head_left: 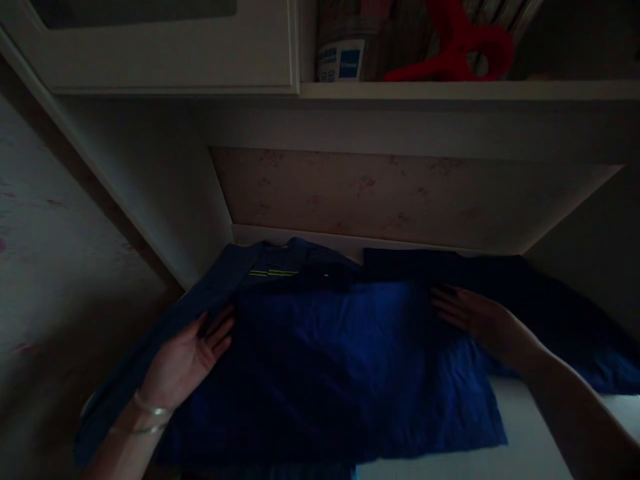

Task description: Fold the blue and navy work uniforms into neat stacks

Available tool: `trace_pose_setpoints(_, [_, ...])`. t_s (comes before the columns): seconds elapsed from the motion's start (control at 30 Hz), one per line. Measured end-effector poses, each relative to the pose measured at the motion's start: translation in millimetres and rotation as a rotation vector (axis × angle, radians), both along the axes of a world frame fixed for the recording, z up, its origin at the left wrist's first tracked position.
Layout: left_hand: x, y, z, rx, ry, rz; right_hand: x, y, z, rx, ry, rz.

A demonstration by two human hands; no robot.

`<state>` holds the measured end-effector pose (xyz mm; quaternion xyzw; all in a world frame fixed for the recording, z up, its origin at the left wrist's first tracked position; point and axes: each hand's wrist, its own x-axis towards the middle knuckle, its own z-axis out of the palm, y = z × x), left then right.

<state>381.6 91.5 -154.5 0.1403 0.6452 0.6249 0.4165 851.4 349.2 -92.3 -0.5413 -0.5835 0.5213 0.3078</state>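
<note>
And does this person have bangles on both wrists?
No, pale bangles show only on the wrist of the left hand, while the wrist of the right hand is bare.

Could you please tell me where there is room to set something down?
White tabletop shows between the front cloth and the right forearm, and past the forearm below the dark garment. The left and middle are crowded with overlapping clothes.

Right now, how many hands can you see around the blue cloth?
2. The left hand is at the left side of the blue cloth, fingers spread; the right hand is at its upper right. No others show.
</note>
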Motion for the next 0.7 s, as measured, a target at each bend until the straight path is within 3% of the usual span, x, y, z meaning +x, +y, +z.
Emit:
trace_pose_setpoints(0.1, [-25, 80, 0.3, 0.076, -0.002, -0.089, -45, 69, -15.6, -0.072, 0.158, 0.004])
trace_pose_setpoints(0.2, [-41, 111, -16.8, -0.099, 0.186, -0.083, -65, 116, -41.6, 0.029, -0.120, -0.043])
trace_pose_setpoints(0.27, [-43, 100, -33.5, -0.205, 0.269, -0.037, -58, 127, -61.0, 0.128, -0.364, -0.065])
trace_pose_setpoints(0.33, [-38, 73, -48.7, -0.308, 0.338, -0.017, -39, 121, -78.3, 0.166, -0.526, -0.103])
trace_pose_setpoints(0.4, [-31, 42, -58.6, -0.390, 0.316, -0.043, -19, 102, -90.1, 0.049, -0.549, -0.131])
trace_pose_setpoints(0.5, [-21, 14, -61.0, -0.434, 0.164, -0.083, -4, 68, -93.7, -0.279, -0.326, -0.087])
trace_pose_setpoints(0.57, [-16, 12, -56.8, -0.458, 0.097, -0.059, -7, 50, -89.2, -0.398, -0.242, -0.074])
trace_pose_setpoints(0.7, [-7, 28, -48.4, -0.443, -0.062, -0.118, -30, 38, -84.2, -0.366, -0.256, -0.035])
